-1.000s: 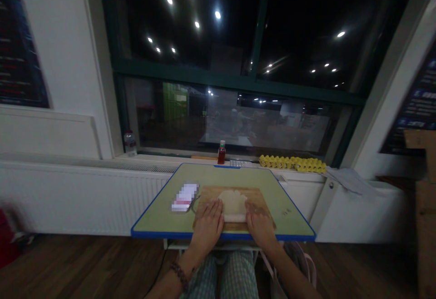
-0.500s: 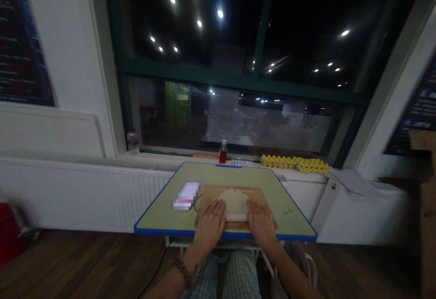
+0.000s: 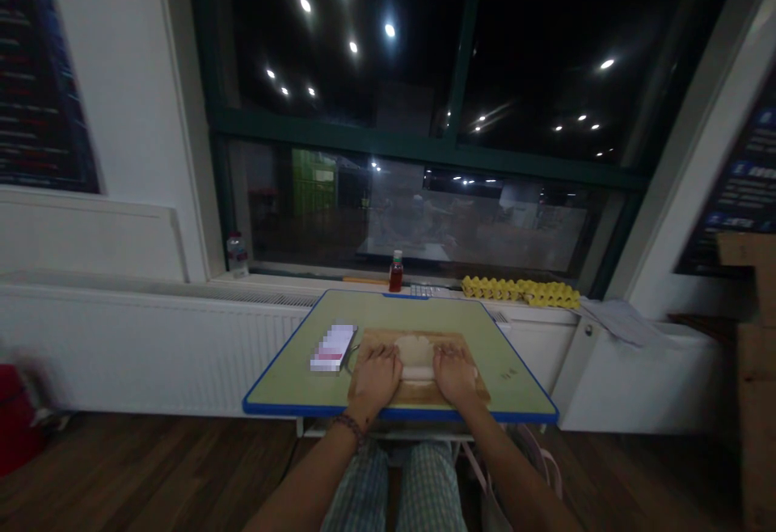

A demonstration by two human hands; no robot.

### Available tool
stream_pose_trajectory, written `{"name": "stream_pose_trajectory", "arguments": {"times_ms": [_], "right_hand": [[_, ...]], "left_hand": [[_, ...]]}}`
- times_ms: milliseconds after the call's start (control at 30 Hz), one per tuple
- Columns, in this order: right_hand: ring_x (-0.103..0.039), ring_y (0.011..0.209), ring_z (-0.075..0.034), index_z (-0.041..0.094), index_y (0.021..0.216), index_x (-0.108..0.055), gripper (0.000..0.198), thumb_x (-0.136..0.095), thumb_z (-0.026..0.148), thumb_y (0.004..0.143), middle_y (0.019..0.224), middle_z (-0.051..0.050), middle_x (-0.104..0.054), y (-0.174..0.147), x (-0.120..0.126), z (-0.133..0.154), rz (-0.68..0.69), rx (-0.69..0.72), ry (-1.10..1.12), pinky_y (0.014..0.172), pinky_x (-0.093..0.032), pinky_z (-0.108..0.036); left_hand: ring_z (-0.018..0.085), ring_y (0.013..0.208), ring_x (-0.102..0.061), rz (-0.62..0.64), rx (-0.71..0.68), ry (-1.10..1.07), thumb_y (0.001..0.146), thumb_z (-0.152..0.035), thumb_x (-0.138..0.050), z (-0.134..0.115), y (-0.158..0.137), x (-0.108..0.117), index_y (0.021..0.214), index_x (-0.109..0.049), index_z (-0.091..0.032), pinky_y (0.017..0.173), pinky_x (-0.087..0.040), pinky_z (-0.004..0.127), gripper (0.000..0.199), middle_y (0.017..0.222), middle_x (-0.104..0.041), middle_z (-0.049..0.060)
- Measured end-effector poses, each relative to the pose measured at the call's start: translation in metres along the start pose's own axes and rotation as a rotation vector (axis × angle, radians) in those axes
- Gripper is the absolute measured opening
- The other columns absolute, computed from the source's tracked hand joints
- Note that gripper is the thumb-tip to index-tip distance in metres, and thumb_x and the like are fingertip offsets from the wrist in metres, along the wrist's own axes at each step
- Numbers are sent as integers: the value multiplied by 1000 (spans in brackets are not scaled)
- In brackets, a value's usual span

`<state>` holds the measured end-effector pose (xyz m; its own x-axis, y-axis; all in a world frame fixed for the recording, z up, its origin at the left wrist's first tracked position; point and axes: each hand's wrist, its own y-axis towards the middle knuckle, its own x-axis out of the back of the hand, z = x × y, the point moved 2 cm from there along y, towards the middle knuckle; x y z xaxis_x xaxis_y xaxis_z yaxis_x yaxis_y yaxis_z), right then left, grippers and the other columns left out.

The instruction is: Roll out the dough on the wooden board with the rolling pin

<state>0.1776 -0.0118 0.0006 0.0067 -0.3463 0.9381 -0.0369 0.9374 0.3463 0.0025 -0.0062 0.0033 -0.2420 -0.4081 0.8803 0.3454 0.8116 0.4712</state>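
A flattened sheet of pale dough [image 3: 415, 348] lies on a wooden board [image 3: 452, 339]. Across its near part runs a pale cylinder [image 3: 418, 373]; whether this is a rolling pin or a rolled edge of dough I cannot tell. My left hand [image 3: 377, 372] presses palm-down over the cylinder's left end, fingers stretched forward. Over its right end my right hand [image 3: 454, 370] lies the same way, fingers extended. Both hands hide the ends of the cylinder and the sides of the dough.
The board rests on a green, blue-edged table [image 3: 284, 382]. Left of it lies a phone [image 3: 333, 348] with a cable. On the windowsill stand a red sauce bottle [image 3: 396, 272], yellow egg trays [image 3: 521, 291] and a clear bottle [image 3: 237, 255]. A radiator [image 3: 151, 346] runs along the wall.
Both hands have moved forward over the dough, away from my body, and the pale cylinder between them has shifted forward too. The view has tilted slightly.
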Motion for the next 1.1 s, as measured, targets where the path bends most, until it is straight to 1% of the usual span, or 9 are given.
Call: {"name": "stream_pose_trajectory", "arguments": {"times_ms": [100,167,333,433,567,733,900,1000,1100], "right_hand": [[-50,131,-25,9,128,-62,46,-29,18,98,133,-16,-61,0,0,1,15,-5,-11,111,-32,-41],[-50,131,-24,8,130,-61,46,-29,18,98,134,-16,-60,-3,-1,1,-4,-7,-15,111,-33,-38],[-54,127,-22,8,134,-57,46,-32,18,97,133,-17,-61,-18,-7,0,-72,-7,8,109,-35,-34],[-54,127,-22,9,134,-58,45,-32,20,98,134,-16,-60,-27,-7,-1,-84,14,18,109,-36,-34],[-51,130,-21,9,135,-57,46,-30,20,99,138,-16,-56,-34,-5,-2,-91,24,30,112,-33,-35],[-55,125,-22,10,131,-60,46,-31,20,98,133,-16,-61,-23,-3,-2,-67,4,38,111,-35,-38],[-47,133,-25,10,129,-62,45,-32,18,96,133,-15,-61,-6,3,1,-12,8,-8,114,-27,-42],[-49,131,-26,12,124,-66,43,-33,19,97,130,-16,-63,2,6,1,-18,-3,11,114,-25,-43],[-51,128,-27,13,120,-69,42,-35,24,97,126,-15,-66,11,5,1,-51,-51,46,113,-24,-43]], "left_hand": [[27,115,-62,13,0,12,96,-19,-35,0,1,0,115,-69,-13,103,-40,49,40,118,-71,13],[26,116,-62,2,0,-1,96,-19,-35,-1,-2,0,115,-69,-13,103,-41,48,39,119,-71,12],[25,122,-59,-47,-4,-70,97,-20,-36,-4,-15,1,118,-68,-16,108,-40,47,39,126,-68,8],[25,123,-58,-36,-47,-74,97,-20,-36,-4,-23,3,120,-67,-17,110,-38,49,39,128,-67,7],[25,125,-57,-21,-115,-70,99,-22,-33,-3,-27,3,125,-65,-18,112,-37,49,41,131,-65,6],[25,126,-56,-23,-96,-59,98,-22,-35,0,-17,-1,124,-65,-18,112,-34,49,40,128,-67,8],[27,122,-58,-9,-71,3,96,-19,-37,1,-1,-3,121,-65,-13,108,-35,51,38,125,-68,13],[27,121,-58,-2,-59,46,96,-19,-37,3,6,-3,120,-65,-12,106,-35,49,38,124,-68,14],[27,120,-57,-25,-34,65,96,-22,-37,5,13,-6,122,-64,-11,107,-33,49,39,124,-68,15]]}}
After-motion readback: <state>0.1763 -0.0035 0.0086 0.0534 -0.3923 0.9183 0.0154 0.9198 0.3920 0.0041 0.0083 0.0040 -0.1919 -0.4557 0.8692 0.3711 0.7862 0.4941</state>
